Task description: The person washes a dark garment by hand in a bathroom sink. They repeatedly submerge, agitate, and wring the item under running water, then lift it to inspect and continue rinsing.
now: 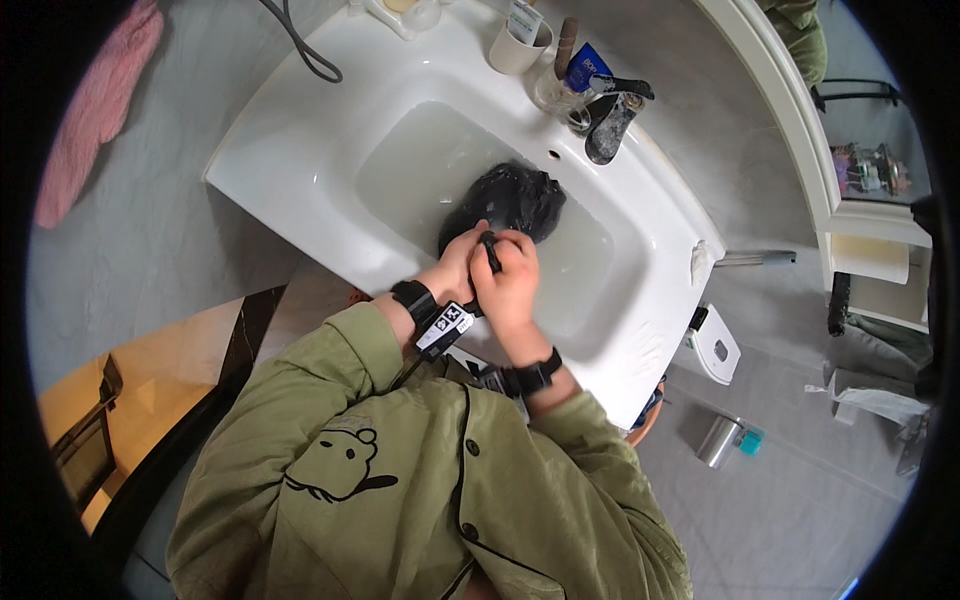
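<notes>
A black wet cloth (514,196) lies partly under cloudy water (420,161) in a white washbasin (300,169). Both hands are close together over the basin's near side, gripping a bunched part of the cloth. My left hand (455,262) is at its lower end, with part of the palm and fingers hidden behind the other hand. My right hand (508,274) has its fingers curled round a dark fold that shows between thumb and forefinger. Each wrist wears a black strap, and a tagged device sits by the left one.
A black-and-chrome faucet (611,124) stands on the basin's back rim. Beside it are a glass holder with a blue tube (586,69) and a white cup (517,52) with a tube. A soap dish (397,19) sits further left. A pink towel (101,112) hangs at far left.
</notes>
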The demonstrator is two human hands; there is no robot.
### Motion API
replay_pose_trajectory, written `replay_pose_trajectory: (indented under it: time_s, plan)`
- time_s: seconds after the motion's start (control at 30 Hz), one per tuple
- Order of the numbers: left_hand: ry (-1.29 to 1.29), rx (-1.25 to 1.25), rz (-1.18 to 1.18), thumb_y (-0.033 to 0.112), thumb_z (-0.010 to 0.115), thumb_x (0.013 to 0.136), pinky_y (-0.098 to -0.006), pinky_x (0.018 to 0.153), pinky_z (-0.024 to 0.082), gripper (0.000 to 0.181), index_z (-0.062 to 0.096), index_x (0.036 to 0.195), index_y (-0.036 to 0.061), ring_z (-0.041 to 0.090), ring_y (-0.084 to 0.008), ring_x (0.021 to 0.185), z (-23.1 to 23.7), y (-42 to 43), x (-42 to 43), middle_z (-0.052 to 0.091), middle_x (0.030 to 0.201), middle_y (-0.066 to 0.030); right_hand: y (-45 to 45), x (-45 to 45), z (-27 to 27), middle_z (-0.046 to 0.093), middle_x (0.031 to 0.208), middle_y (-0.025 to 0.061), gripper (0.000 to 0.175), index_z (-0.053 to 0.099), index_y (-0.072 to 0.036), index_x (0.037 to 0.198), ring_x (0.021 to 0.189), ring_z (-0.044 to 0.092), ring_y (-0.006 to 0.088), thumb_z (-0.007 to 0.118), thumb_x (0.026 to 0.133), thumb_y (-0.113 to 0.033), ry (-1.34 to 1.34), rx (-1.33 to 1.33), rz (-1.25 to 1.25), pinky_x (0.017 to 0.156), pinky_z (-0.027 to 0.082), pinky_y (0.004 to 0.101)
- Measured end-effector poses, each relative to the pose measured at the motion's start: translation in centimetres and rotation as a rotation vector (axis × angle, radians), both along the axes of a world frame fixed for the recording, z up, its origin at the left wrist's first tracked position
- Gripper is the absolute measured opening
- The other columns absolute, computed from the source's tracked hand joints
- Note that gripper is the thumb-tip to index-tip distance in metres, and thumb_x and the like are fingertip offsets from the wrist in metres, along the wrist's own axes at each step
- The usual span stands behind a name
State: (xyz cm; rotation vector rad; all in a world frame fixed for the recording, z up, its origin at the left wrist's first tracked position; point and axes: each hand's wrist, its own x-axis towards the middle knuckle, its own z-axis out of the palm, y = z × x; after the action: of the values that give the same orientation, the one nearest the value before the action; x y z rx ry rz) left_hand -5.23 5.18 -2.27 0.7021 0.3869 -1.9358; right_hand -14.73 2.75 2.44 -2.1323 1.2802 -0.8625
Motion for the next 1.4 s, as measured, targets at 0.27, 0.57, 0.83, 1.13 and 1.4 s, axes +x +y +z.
replay_pose_trajectory:
  time_s: [0.27,0.57,0.83,1.13,1.4]
  plan:
    - [-0.190,0.088,0.057,0.035,0.043,0.097,-0.0349,0.079,0.050,0.030,0.059,0.105,0.0097,0.060,-0.0203,0.087,-1.4,-0.6,-0.4,0.063,0.095,-0.0066,-0.9,0.5,-1.6,0.057,0.078,0.0217,0.018,0.055,0.002,0.070,0.076,0.055,0.0404,0.065,0.072,-0.013,0.000,0.025,-0.090,0.067,0.046,0.0461]
    - [-0.148,-0.154,-0.033,0.028,0.044,0.097,-0.0317,0.057,0.051,0.025,0.059,0.101,0.0085,0.062,-0.0175,0.068,-1.6,0.0,-1.0,0.063,0.080,-0.0042,-1.7,-0.3,-1.9,0.058,0.081,0.0224,0.022,0.054,-0.001,0.090,0.080,0.057,0.0406,0.062,0.073,-0.012,-0.074,0.237,-0.274,0.071,0.047,0.0442]
    - [-0.140,-0.039,-0.142,0.026,0.042,0.097,-0.0234,0.043,0.035,0.019,0.055,0.086,0.0164,0.044,-0.0103,0.047,-0.8,-0.2,-1.2,0.052,0.066,0.0034,-2.2,-0.8,-2.2,0.055,0.080,0.0187,0.020,0.062,-0.002,0.075,0.076,0.054,0.0369,0.070,0.076,-0.020,0.020,-0.036,-0.144,0.068,0.046,0.0420]
    - [-0.170,-0.006,-0.097,0.028,0.041,0.097,-0.0295,0.046,0.044,0.023,0.056,0.090,0.0123,0.054,-0.0152,0.054,-0.6,0.0,-1.0,0.058,0.072,-0.0017,-1.4,-1.2,-1.6,0.055,0.082,0.0183,0.024,0.055,-0.002,0.077,0.087,0.049,0.0360,0.073,0.071,-0.018,-0.026,0.033,-0.103,0.076,0.043,0.0434]
    - [-0.175,-0.010,0.007,0.030,0.051,0.094,-0.0337,0.070,0.049,0.020,0.060,0.096,0.0118,0.059,-0.0170,0.077,-0.8,0.1,-1.1,0.062,0.087,-0.0045,-0.2,-0.6,-0.4,0.056,0.072,0.0201,0.016,0.053,-0.002,0.076,0.070,0.055,0.0391,0.065,0.072,-0.012,-0.003,0.181,-0.126,0.063,0.046,0.0434]
